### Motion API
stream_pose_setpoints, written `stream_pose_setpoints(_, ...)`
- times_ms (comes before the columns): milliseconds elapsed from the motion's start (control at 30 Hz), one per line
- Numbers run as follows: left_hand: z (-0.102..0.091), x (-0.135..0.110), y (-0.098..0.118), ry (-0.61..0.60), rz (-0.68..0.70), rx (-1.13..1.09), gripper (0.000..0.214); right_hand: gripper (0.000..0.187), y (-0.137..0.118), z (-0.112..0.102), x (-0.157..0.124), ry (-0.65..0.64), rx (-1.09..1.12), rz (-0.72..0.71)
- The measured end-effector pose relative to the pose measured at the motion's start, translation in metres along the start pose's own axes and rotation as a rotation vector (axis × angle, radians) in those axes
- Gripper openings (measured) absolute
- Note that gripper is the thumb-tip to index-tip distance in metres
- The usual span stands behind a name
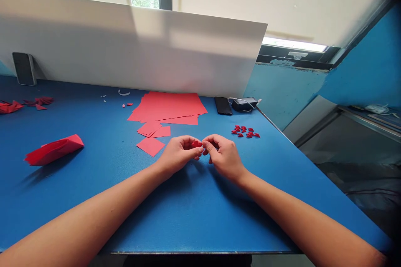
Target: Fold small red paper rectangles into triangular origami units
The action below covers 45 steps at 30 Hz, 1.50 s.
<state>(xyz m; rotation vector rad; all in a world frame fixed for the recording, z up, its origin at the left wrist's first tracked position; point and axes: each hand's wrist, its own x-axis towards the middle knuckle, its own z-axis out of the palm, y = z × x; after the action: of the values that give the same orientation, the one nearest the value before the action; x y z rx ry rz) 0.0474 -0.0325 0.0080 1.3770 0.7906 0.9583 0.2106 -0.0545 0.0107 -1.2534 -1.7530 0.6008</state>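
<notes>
Along the blue worktop (78,204), I read from the left: crumpled red paper scraps (37,102), then a long folded red paper form (54,150), and a fanned stack of red paper sheets (167,106) with loose red paper squares (151,147) before it, seemingly placed within easy reach. At centre, the left hand (178,153) and right hand (224,156) meet, their fingertips pinching a small folded red paper piece (196,144) between them, apparently for fine control. To the right, I see small red paper triangles (244,132), grouped together, perhaps to keep them from straying.
</notes>
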Motion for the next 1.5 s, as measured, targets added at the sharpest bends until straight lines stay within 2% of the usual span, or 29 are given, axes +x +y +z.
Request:
stream_pose_setpoints(100, 0.0, 0.0, 0.0, -0.023, 0.021, 0.018, 0.022, 0.019, 0.001, 0.001, 0.0, -0.014, 0.0, -0.007)
stream_pose_setpoints(333, 0.0, -0.001, 0.001, 0.019, 0.046, 0.084, 0.023, 0.017, 0.004, 0.003, -0.001, -0.037, -0.079, -0.128)
stream_pose_setpoints(633, 0.001, 0.0, 0.004, 0.005, 0.067, -0.01, 0.016, 0.021, -0.001, 0.006, -0.003, -0.063, 0.158, 0.042)
stream_pose_setpoints(800, 0.001, 0.0, 0.002, -0.022, 0.056, -0.001, 0.019, 0.024, 0.001, 0.004, -0.001, -0.048, 0.249, 0.077)
stream_pose_setpoints(1200, -0.005, -0.001, 0.006, 0.02, 0.062, 0.139, 0.02, 0.027, 0.005, -0.001, 0.002, -0.1, 0.35, 0.069)
stream_pose_setpoints(1500, -0.004, -0.001, 0.007, 0.022, 0.001, -0.018, 0.018, 0.025, 0.002, -0.004, 0.007, -0.151, 0.441, 0.178)
